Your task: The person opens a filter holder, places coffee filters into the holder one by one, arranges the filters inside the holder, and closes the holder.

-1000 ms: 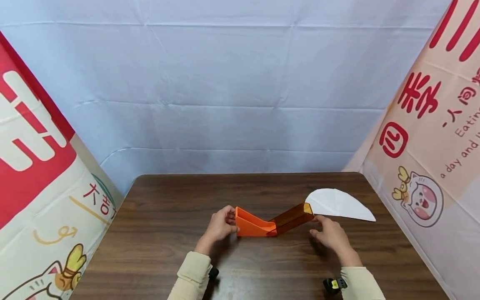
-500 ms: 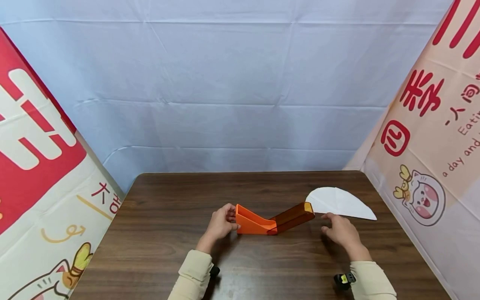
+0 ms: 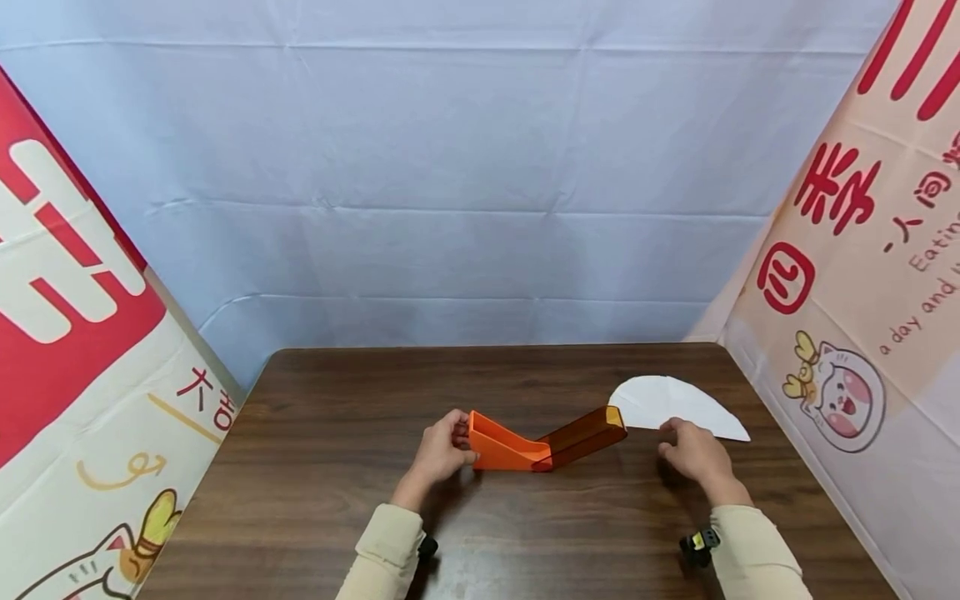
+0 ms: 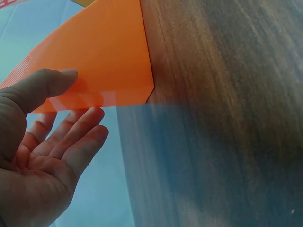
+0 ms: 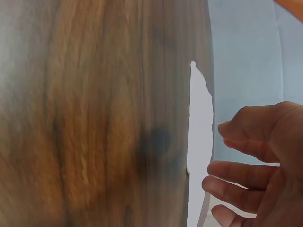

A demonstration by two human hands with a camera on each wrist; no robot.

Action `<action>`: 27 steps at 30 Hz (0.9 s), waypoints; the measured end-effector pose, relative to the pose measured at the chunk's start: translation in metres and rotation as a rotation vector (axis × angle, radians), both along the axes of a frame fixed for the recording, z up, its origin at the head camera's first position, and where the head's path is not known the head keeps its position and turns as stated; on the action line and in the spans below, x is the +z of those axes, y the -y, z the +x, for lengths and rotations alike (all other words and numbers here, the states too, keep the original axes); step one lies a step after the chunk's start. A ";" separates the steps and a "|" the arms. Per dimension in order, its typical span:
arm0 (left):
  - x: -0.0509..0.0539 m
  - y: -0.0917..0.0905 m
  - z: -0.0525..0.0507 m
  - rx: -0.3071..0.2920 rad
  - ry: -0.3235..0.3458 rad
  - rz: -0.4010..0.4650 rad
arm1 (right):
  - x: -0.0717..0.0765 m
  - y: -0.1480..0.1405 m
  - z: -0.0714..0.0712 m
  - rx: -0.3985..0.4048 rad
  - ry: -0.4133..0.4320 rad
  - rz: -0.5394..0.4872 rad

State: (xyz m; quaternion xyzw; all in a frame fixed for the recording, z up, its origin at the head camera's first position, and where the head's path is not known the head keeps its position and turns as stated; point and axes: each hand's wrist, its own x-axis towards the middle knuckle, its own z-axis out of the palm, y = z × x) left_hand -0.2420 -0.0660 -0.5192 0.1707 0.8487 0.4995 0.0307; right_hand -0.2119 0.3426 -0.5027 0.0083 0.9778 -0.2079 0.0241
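Right grip, fingers apart, now sits farther from left grip, whose pinch, if loosened, could let the orange holder slide.

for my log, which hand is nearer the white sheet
Right. The right hand is by the near edge of the white sheet; the left hand is farther left, gripping the orange holder.

Brn wood-grain tbl; pale creased backdrop behind; L banner, R banner, both w/ cartoons + red chars.
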 end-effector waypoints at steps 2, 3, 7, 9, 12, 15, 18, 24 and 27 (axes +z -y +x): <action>-0.001 0.001 0.001 0.008 -0.002 -0.004 | -0.001 -0.003 -0.003 -0.011 0.001 0.006; -0.001 0.001 0.001 0.010 -0.004 -0.004 | -0.001 -0.004 -0.004 -0.016 0.003 0.011; -0.001 0.000 0.002 0.016 -0.010 0.000 | 0.000 -0.010 -0.008 -0.032 0.013 0.028; -0.001 -0.001 0.003 0.016 -0.015 0.000 | 0.001 -0.014 -0.010 -0.035 0.019 0.032; -0.001 -0.001 0.003 0.015 -0.015 -0.003 | 0.002 -0.019 -0.012 -0.046 0.029 0.032; -0.001 -0.001 0.002 0.015 -0.014 -0.004 | 0.002 -0.023 -0.016 -0.056 0.034 0.035; -0.001 -0.001 0.001 0.015 -0.017 -0.006 | 0.002 -0.026 -0.019 -0.058 0.018 0.042; -0.001 -0.001 0.001 0.010 -0.010 -0.001 | 0.002 -0.035 -0.024 -0.083 -0.018 0.062; -0.002 -0.001 0.001 0.007 -0.013 -0.002 | 0.001 -0.042 -0.027 -0.109 -0.005 0.072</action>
